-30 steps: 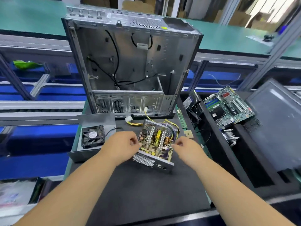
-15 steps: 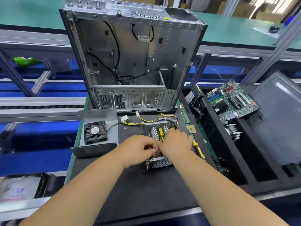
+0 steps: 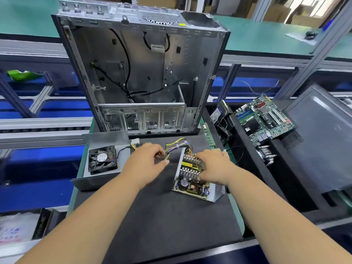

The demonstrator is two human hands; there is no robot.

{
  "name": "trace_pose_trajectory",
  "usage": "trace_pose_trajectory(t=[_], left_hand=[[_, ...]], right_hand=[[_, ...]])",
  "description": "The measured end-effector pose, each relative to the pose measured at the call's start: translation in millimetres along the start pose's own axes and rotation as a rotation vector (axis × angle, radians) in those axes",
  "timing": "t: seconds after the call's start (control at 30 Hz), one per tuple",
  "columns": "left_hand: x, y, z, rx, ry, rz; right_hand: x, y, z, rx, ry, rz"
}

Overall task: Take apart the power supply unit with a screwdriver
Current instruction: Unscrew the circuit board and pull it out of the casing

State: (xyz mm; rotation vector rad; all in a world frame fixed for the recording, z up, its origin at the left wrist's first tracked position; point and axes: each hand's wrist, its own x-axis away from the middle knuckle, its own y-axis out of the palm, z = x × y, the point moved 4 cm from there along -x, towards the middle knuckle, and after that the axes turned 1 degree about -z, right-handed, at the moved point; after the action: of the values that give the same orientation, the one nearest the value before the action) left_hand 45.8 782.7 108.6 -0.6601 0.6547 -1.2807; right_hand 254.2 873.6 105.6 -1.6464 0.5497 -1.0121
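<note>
Opened power supply unit [image 3: 192, 178] lies on the dark surface [image 3: 162, 216], board exposed, just in front of the upright empty computer case [image 3: 144, 73]. Left hand [image 3: 146, 161] pinches the wire bundle [image 3: 175, 146] coming off the unit. Right hand [image 3: 215, 166] rests over the unit's heatsinks, fingers curled down onto them; actual grip hidden, cannot tell. Unit's cover with fan [image 3: 102, 161] sits left, motherboard [image 3: 264, 119] right.

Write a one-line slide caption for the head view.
Left hand grips the wire bundle while the right hand rests on the opened power supply unit.
</note>
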Motion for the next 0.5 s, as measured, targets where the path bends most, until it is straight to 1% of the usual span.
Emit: trace_pose_trajectory(t=[0.07, 0.17, 0.27, 0.37, 0.5], left_hand=[[-2.6, 10.5, 8.4, -0.02, 0.027, -0.025], [-8.3, 29.6, 21.2, -0.071, 0.02, -0.1], [-14.3, 41.2, 23.9, -0.078, -0.029, -0.158], [-17.9, 45.4, 19.8, -0.031, -0.072, -0.168], [-17.9, 48.0, 17.3, 0.001, -0.074, -0.176]], right_hand=[[1.7, 3.2, -3.8, 0.045, 0.001, 0.066], [2.8, 8.2, -7.8, 0.074, 0.025, 0.117], [4.2, 5.0, -7.1, -0.004, 0.017, 0.16], [6.7, -2.0, -6.0, -0.117, -0.026, 0.235], [3.4, -8.0, -6.1, -0.104, -0.075, 0.228]])
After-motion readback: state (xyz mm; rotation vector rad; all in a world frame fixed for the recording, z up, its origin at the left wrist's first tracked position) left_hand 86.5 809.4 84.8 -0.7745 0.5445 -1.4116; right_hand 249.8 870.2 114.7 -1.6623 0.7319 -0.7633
